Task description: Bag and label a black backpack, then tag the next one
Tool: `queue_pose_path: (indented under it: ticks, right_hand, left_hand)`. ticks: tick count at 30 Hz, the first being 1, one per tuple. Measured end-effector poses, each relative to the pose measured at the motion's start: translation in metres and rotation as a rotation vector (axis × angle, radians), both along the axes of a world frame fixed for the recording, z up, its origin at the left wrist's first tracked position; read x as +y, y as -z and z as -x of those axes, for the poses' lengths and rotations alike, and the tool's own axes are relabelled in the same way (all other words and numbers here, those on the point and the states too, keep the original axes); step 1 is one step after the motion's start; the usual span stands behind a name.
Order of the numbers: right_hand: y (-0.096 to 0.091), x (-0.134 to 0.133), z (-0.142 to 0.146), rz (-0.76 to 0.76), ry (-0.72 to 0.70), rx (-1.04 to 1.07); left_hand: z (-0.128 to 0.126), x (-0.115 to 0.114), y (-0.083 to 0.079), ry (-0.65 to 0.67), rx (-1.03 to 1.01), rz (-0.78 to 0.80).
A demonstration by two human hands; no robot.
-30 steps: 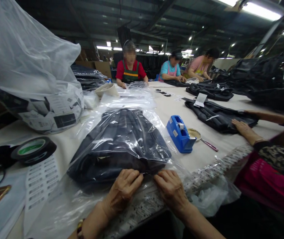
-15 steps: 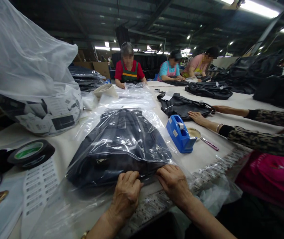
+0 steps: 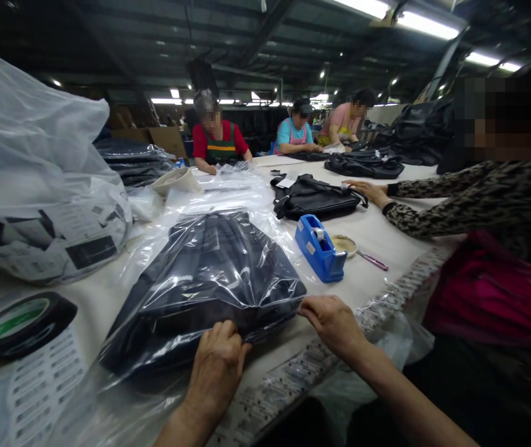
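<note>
Legible text: none. Print present but too small or blurred to read: rows on the label sheet, tags inside the large clear sack, and the repeated marks along the polybag flap. The tape roll has a green core with no marking that can be made out.

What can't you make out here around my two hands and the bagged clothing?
Head view only:
- Garment in the clear bag: its type is lost in glare and folds.
- Left hand and right hand grip: fingertips curl out of sight at the bag's edge.
- Label sheet print: too small, blurred.
</note>
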State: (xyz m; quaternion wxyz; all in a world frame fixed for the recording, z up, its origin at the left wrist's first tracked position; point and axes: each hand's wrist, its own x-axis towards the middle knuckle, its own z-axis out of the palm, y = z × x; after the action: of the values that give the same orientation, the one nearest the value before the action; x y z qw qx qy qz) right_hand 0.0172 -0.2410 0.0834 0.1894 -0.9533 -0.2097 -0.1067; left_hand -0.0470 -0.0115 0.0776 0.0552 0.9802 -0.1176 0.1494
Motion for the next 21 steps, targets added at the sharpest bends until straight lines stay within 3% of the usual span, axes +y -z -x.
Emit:
queue_pose_path:
  ticks: [9,12,15,18,21]
  right_hand:
    - [0.004,-0.005,-0.011,-0.009,0.054,-0.114]
    - [0.005,-0.006,-0.014,-0.029,0.069,-0.135]
    - [0.006,-0.006,-0.017,-0.056,0.077,-0.144]
    - [0.009,-0.006,-0.018,-0.084,0.079,-0.146]
    - [0.010,-0.007,-0.018,-0.109,0.071,-0.148]
  left_hand:
    - [-0.003,0.014,-0.002,0.115,-0.141,0.045]
    - [0.000,0.015,-0.006,0.089,-0.194,-0.006]
    - [0.004,0.013,-0.006,0.073,-0.375,-0.097]
    - [0.010,0.008,0.003,0.202,-0.533,-0.159]
    - [0.012,0.000,0.021,0.410,-0.563,-0.117]
